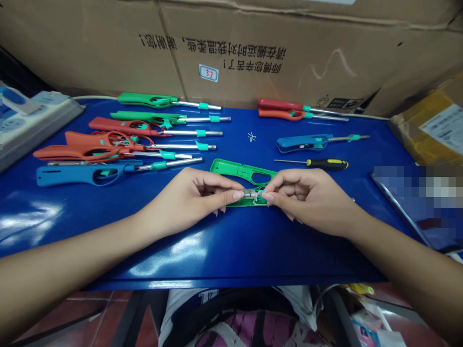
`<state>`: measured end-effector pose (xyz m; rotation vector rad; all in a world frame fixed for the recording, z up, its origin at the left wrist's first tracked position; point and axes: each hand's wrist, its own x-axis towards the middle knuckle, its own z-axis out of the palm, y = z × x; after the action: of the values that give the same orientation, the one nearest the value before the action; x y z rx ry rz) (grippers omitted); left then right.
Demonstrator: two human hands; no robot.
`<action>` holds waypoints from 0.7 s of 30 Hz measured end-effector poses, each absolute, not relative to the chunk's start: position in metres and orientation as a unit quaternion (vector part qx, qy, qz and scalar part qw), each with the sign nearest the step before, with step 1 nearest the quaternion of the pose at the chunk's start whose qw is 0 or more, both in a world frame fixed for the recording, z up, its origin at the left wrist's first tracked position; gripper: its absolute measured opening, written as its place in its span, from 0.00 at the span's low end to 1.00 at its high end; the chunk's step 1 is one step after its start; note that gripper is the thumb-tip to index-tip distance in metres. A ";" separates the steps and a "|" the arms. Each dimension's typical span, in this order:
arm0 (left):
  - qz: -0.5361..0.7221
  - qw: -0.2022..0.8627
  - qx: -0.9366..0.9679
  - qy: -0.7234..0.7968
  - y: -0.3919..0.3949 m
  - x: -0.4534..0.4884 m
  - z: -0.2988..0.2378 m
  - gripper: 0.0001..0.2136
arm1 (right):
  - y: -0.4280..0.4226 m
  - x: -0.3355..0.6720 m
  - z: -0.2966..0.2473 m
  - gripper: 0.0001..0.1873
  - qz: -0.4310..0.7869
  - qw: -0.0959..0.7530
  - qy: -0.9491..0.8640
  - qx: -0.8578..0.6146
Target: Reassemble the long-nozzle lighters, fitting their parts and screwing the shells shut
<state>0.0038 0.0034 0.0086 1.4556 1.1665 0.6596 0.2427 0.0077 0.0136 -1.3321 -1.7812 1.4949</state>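
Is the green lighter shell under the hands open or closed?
Open: the green shell lies as a single half, hollow side up.

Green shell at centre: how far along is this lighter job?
Looks done: closed lighters lie grouped at left, with three lighters at right. In hand: left hand and right hand pinch a small clear part over the open green shell. Probably left: seating that part and closing the shell; the screwdriver lies untouched nearby.
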 end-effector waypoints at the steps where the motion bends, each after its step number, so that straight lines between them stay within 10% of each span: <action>1: 0.278 0.550 0.614 0.493 0.004 0.004 0.009 0.08 | 0.008 0.243 0.013 0.08 0.543 0.230 -0.647 -0.483; 21: 0.271 0.542 0.622 0.497 0.002 0.004 0.009 0.08 | 0.008 0.241 0.012 0.09 0.550 0.226 -0.640 -0.487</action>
<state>0.0038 0.0018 0.0087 1.4769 1.1799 0.6430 0.2405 0.0078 0.0119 -1.3435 -1.7635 1.5162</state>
